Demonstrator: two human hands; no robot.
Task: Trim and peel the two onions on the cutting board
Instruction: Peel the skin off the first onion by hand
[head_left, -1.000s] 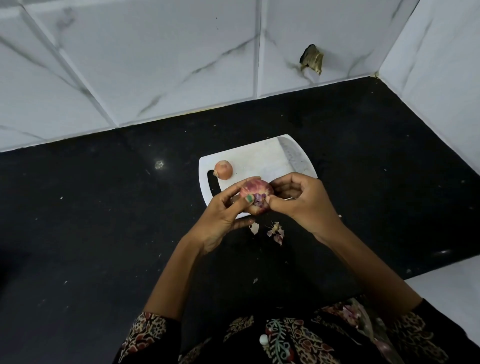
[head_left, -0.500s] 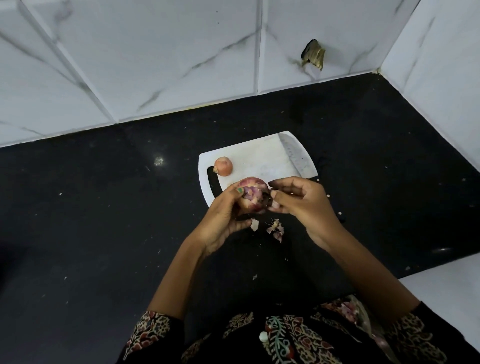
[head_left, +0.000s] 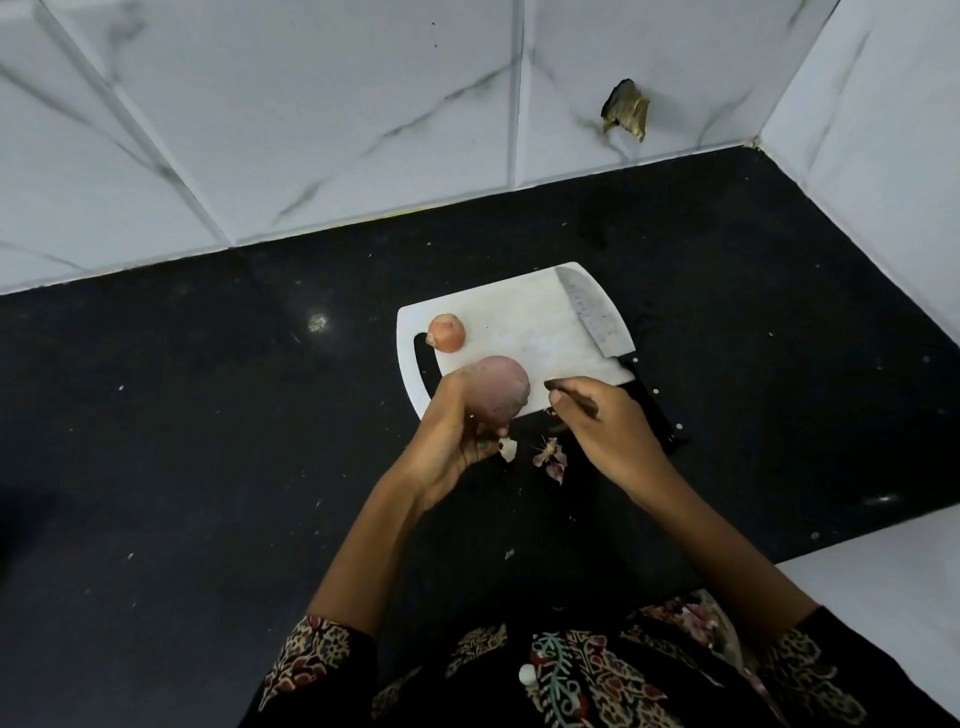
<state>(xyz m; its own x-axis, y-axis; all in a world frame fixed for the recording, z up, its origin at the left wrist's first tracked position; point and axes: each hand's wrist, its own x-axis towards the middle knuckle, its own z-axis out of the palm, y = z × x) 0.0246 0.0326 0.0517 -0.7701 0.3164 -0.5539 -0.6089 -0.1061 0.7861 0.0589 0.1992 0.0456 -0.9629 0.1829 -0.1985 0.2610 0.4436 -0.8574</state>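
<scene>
My left hand (head_left: 452, 431) grips a large purple onion (head_left: 501, 387) and holds it just above the near edge of the white cutting board (head_left: 524, 317). My right hand (head_left: 605, 423) is a little to the right of that onion and apart from it. Its thumb and fingers are drawn together, seemingly on a small bit of onion skin at their tips. A smaller orange onion (head_left: 447, 332) with its skin on lies at the board's left, beside the handle slot. A cleaver-style knife (head_left: 592, 317) rests along the board's right edge, its black handle partly under my right hand.
Peel scraps (head_left: 550, 457) and a pale cut end (head_left: 508, 448) lie on the black counter (head_left: 208, 441) just in front of the board. White marble-tiled walls stand behind and to the right. A white surface (head_left: 893, 582) lies at the near right.
My right hand has pulled away rightward from the purple onion. My left hand has turned the onion, so its smooth side now faces up.
</scene>
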